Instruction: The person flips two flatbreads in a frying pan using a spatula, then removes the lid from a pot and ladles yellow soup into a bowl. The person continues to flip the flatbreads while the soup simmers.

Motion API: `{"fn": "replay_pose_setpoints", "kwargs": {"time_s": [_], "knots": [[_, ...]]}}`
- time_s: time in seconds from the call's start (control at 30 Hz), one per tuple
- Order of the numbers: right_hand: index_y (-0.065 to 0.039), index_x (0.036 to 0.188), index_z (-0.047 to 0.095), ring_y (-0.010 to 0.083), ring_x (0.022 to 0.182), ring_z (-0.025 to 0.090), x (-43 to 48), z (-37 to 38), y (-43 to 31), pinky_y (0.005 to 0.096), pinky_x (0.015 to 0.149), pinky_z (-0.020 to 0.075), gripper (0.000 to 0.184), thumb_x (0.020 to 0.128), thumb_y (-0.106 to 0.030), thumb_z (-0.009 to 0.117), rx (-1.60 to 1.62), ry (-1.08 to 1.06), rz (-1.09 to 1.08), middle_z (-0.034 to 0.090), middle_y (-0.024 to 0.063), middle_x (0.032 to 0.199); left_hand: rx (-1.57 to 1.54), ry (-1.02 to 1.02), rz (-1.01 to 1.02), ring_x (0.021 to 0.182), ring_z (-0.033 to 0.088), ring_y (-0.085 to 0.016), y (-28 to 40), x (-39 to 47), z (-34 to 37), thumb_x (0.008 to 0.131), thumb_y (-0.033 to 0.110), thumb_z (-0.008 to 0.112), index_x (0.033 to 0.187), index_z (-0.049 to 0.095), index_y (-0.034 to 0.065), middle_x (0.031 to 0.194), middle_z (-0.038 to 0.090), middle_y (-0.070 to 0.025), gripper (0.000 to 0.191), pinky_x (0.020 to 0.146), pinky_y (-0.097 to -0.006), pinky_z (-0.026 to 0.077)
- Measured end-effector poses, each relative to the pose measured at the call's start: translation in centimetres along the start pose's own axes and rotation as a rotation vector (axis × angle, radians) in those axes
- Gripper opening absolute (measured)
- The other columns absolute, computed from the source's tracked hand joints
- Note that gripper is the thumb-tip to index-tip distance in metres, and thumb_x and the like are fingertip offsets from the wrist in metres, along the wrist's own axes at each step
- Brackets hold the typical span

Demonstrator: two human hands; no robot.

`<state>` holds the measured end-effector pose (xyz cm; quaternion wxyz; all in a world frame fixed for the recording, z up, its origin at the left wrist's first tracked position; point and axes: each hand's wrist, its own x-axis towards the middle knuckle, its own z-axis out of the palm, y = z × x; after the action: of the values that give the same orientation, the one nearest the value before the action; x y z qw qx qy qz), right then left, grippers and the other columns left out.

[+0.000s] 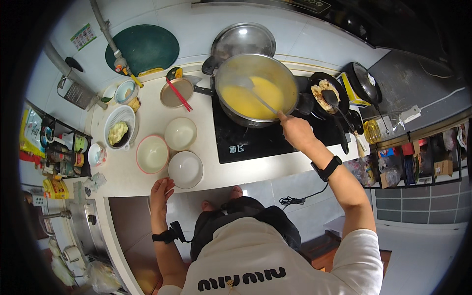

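My right hand (298,132) grips the handle of a metal ladle (262,100), whose bowl rests in the yellow soup or porridge inside a large steel pot (243,121) on the black cooktop (236,147). At the counter's front edge, my left hand (161,191) holds nothing, its fingers slightly curled and apart. It is just below a white bowl (185,170) and a pink-rimmed bowl (152,154). A third, pale bowl (180,134) stands behind these two. All three look empty. Right of the pot, a black frying pan (319,79) holds browned food and a black turner (330,98).
Red chopsticks (178,94) lie across a round lid (169,96), near a knife (202,90). A white colander (109,127) with dough-like food stands left. Behind the pot leans a steel lid (243,37). An oil bottle (372,131) stands at right.
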<state>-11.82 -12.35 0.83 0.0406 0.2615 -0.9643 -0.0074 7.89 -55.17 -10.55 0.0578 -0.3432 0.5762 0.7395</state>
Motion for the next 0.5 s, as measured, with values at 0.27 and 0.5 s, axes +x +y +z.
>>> {"fn": "replay_pose_setpoints", "kwargs": {"time_s": [0.27,0.5], "knots": [[-0.013,0.131,0.049,0.0248,0.058,0.059,-3.8,-5.4,0.9,0.0362,0.051,0.0484,0.053,0.078,-0.006,0.053,-0.249,-0.088,-0.133,0.055,0.0079,0.074,0.033,-0.033,0.049,0.091,0.062,-0.013,0.7,0.9,0.0,0.093,0.024,0.053,0.106,0.059,0.0067,0.099,0.065,-0.0039,0.022,0.077,-0.0257,0.050],[-0.016,0.123,0.057,0.0230,0.067,0.062,-6.0,-10.5,2.4,0.0352,0.054,0.0493,0.044,0.081,-0.006,0.051,-0.473,-0.054,-0.054,0.058,0.0061,0.076,0.029,-0.071,0.069,0.090,0.061,-0.011,0.9,1.3,-0.1,0.093,0.025,0.054,0.107,0.059,0.0091,0.097,0.065,-0.0024,0.022,0.078,-0.0257,0.048]]}}
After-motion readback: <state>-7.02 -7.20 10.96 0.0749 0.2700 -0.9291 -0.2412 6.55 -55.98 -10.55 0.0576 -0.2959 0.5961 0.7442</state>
